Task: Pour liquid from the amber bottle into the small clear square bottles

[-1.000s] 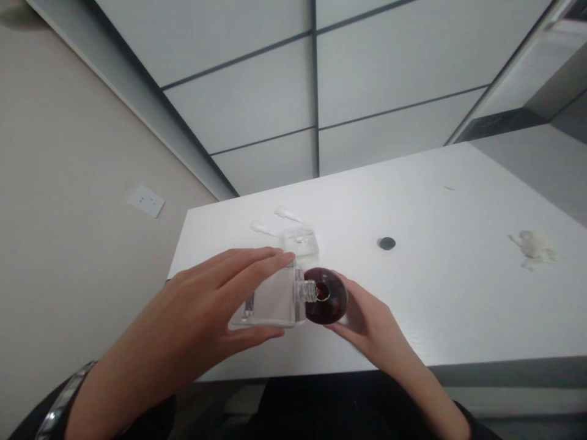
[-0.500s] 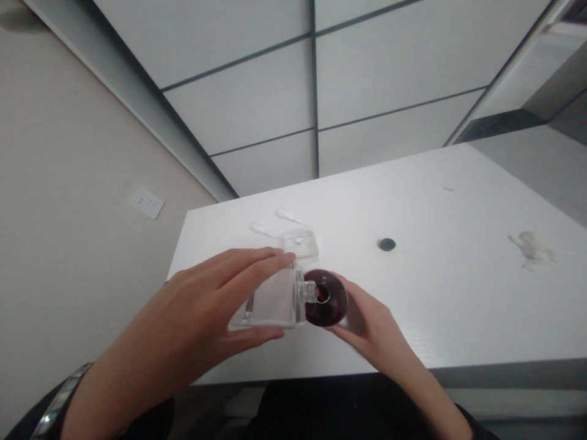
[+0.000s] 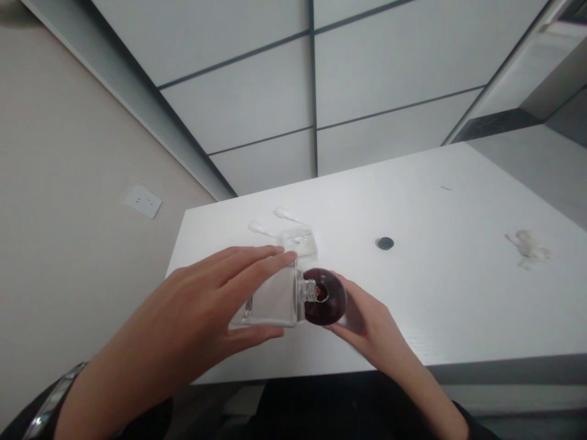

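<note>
My left hand point(image 3: 206, 299) grips a clear square glass bottle point(image 3: 275, 299), tipped on its side with its threaded neck pointing right. That neck meets the opening of a dark red round bottle point(image 3: 326, 298), which my right hand point(image 3: 367, 315) holds from the right side. Whether liquid is passing between them is too small to tell. Just behind the square bottle, a second clear square container point(image 3: 300, 242) rests on the white table point(image 3: 440, 275).
Two clear, thin nozzle-like pieces point(image 3: 260, 228) lie behind my left hand. Further right are a small dark round cap point(image 3: 386, 243), a crumpled whitish thing point(image 3: 528, 247) and a tiny strip point(image 3: 446, 187). A wall with a socket point(image 3: 143, 201) stands at the left.
Both hands and the two bottles hold nearly the same pose. The whole view has shifted very slightly.
</note>
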`<state>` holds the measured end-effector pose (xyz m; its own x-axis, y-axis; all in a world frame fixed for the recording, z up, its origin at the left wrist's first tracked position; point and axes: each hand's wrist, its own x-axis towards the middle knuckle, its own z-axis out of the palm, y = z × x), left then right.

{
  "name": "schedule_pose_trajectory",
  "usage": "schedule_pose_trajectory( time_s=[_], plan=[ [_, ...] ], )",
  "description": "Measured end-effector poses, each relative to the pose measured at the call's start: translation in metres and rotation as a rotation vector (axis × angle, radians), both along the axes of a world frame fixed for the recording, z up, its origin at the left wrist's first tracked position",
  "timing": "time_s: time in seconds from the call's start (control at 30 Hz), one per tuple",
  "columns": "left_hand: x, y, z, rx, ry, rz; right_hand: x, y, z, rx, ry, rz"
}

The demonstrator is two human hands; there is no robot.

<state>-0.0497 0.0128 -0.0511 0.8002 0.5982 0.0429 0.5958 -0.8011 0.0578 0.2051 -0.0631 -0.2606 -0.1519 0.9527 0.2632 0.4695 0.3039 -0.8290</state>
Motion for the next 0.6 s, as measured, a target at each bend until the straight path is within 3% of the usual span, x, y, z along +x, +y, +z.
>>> schedule_pose_trajectory(
  time_s=[0.6],
  plan=[
    [-0.0020, -0.0018, -0.0034, -0.001, -0.019, 0.023, 0.0002, -0.0006, -0.0010, -0.020, -0.002, -0.001]
  ],
)
